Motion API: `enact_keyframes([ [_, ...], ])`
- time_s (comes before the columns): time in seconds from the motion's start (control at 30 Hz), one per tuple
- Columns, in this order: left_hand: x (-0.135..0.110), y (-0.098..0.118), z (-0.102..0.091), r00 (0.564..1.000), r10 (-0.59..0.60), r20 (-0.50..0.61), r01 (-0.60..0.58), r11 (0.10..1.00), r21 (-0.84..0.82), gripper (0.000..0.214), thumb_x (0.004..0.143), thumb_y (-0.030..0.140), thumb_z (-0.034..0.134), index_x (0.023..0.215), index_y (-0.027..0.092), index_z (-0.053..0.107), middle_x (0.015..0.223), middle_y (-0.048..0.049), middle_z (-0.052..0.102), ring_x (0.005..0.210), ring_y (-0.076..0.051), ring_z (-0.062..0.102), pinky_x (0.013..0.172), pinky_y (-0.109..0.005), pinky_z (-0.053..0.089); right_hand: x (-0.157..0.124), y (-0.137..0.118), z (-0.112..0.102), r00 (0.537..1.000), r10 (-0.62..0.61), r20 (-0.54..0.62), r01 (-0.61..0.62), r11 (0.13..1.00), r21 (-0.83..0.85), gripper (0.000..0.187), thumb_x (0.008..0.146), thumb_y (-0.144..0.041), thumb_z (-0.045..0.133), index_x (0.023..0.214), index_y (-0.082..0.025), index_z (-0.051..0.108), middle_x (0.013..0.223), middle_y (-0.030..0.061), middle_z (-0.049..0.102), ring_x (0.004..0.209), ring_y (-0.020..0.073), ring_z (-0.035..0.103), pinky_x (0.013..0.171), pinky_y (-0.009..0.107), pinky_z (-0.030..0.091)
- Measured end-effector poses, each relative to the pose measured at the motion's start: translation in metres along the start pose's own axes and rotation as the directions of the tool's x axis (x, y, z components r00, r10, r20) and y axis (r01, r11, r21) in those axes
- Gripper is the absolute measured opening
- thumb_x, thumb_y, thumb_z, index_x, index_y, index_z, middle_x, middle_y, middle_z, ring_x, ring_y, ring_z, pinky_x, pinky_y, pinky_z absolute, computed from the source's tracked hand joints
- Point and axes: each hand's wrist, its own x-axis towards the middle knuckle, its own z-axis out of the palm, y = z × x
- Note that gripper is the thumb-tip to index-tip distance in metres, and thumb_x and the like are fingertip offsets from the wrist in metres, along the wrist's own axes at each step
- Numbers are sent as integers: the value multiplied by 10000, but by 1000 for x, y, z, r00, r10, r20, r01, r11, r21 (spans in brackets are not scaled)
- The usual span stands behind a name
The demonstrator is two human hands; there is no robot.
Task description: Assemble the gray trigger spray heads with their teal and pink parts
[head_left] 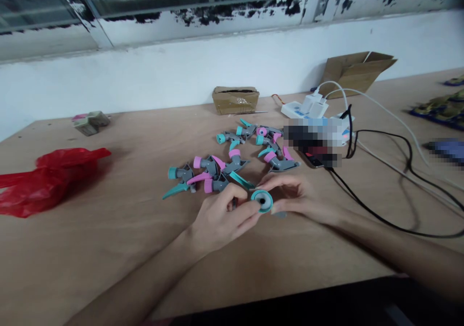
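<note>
Both of my hands meet over a wooden table (108, 248) and hold one grey spray-trigger head with a teal round cap (262, 201) facing the camera. My left hand (221, 217) is closed around its grey body from the left. My right hand (297, 195) pinches the cap side from the right, fingers curled. Just beyond my hands lies a pile of several grey spray-trigger heads (235, 156) with teal or pink caps and levers.
A red plastic bag (47, 176) lies at the left. A small cardboard box (235, 99) and an open carton (357, 69) stand by the wall. A white power strip (308, 109) with chargers and black and white cables (391, 171) spreads over the right side.
</note>
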Motion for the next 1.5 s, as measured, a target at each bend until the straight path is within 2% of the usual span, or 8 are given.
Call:
enact_keyframes([
  [0.6, -2, 3, 7, 974, -121, 194, 135, 989, -62, 150, 883, 190, 472, 1013, 195, 547, 792, 1, 535, 630, -85, 548, 569, -193, 480, 3, 4, -2, 992, -89, -92, 54, 941, -333, 244, 659, -325, 721, 888, -257, 669, 849, 8, 652, 823, 152, 565, 830, 371, 409],
  [0.8, 6, -3, -5, 963, -11, 270, 22, 999, -37, 248, 842, 387, 512, 962, 180, 576, 791, -19, 563, 626, -105, 561, 538, -209, 474, -1, 5, -1, 968, -250, -19, 163, 685, -710, 228, 726, -392, 657, 918, -269, 655, 859, 0, 673, 891, 164, 574, 984, 462, 217],
  [0.9, 25, -15, -17, 964, -161, 213, 145, 985, 88, 205, 867, 337, 478, 949, 185, 587, 811, -27, 601, 697, -128, 597, 612, -236, 484, -3, 2, 3, 948, -314, 53, 230, 560, -796, 255, 739, -436, 631, 923, -261, 657, 843, -6, 680, 881, 158, 582, 992, 449, 203],
  [1.0, 54, -32, -15, 825, -525, 210, 435, 827, 357, 283, 863, 417, 456, 971, 187, 583, 912, -67, 634, 796, -204, 624, 685, -320, 484, -4, 2, 7, 930, -355, 93, 276, 510, -815, 312, 762, -438, 607, 1010, -250, 623, 886, -1, 683, 908, 160, 578, 1006, 445, 184],
  [1.1, 78, -48, 1, 616, -715, 331, 500, 680, 537, 493, 816, 585, 414, 1020, 162, 565, 890, -122, 661, 851, -300, 629, 709, -397, 473, -4, 4, 7, 925, -368, 96, 288, 513, -809, 325, 772, -456, 587, 1019, -246, 610, 954, 6, 676, 950, 170, 564, 1011, 447, 178],
  [1.17, 88, -55, 15, 562, -750, 350, 501, 645, 577, 583, 786, 625, 417, 1015, 111, 571, 871, -187, 663, 855, -358, 624, 704, -444, 464, -4, 4, 7, 918, -385, 96, 298, 510, -807, 326, 744, -502, 594, 944, -247, 635, 952, 5, 676, 953, 177, 559, 1009, 445, 182],
  [1.33, 94, -66, 36, 523, -763, 379, 502, 636, 586, 447, 763, 499, 538, 971, 108, 601, 904, -211, 665, 884, -369, 620, 717, -437, 459, -2, 4, 7, 926, -350, 143, 312, 495, -811, 462, 694, -599, 581, 970, -232, 638, 840, 10, 691, 891, 182, 565, 1002, 441, 197],
  [1.5, 95, -63, 17, 545, -762, 350, 525, 635, 566, 409, 796, 455, 494, 1080, 165, 549, 927, -129, 676, 878, -299, 625, 726, -375, 460, 0, 7, 6, 928, -327, 180, 332, 500, -800, 624, 651, -656, 573, 1079, -203, 601, 947, 30, 687, 965, 191, 553, 1036, 447, 166],
])
